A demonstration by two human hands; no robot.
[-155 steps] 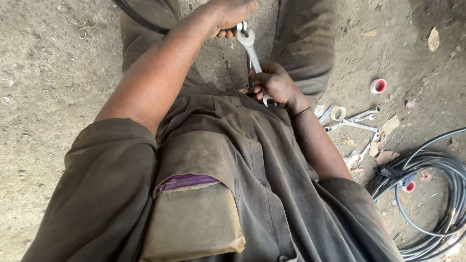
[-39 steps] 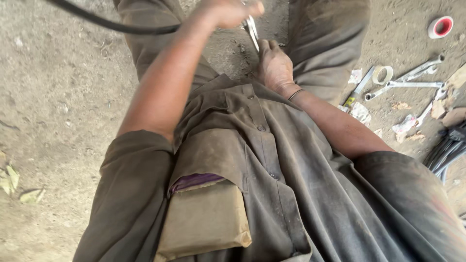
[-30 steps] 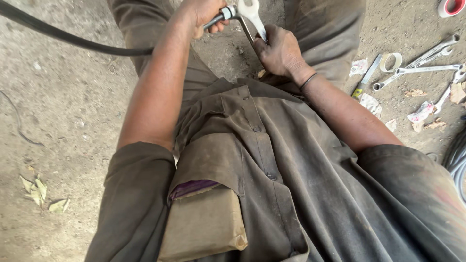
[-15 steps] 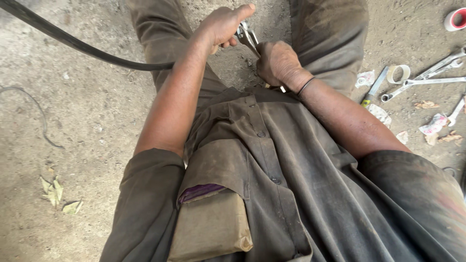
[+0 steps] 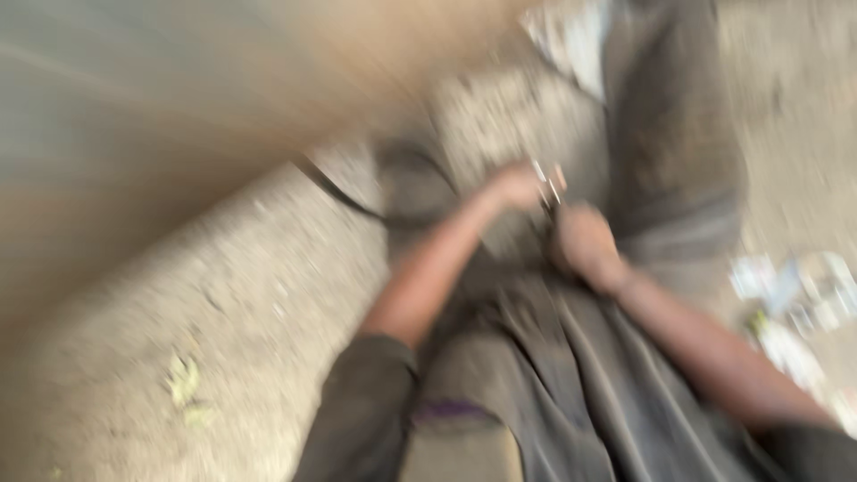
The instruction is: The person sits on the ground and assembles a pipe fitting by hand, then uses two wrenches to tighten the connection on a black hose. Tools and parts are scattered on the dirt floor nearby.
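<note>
**A:** pretty smeared shot, what can you make out?

**B:** Both hands are out front between the knees. The left hand [image 5: 516,187] and right hand [image 5: 580,245] sit just beside each other, with a thin metal tool [image 5: 546,186] between them. Looks like both are curled on it, but honestly can't tell the grip through the blur.

**A:** anything else?

**B:** A black hose [image 5: 335,187] runs off left across the dirt floor [image 5: 223,303], with pale clutter [image 5: 794,295] to the right.
</note>
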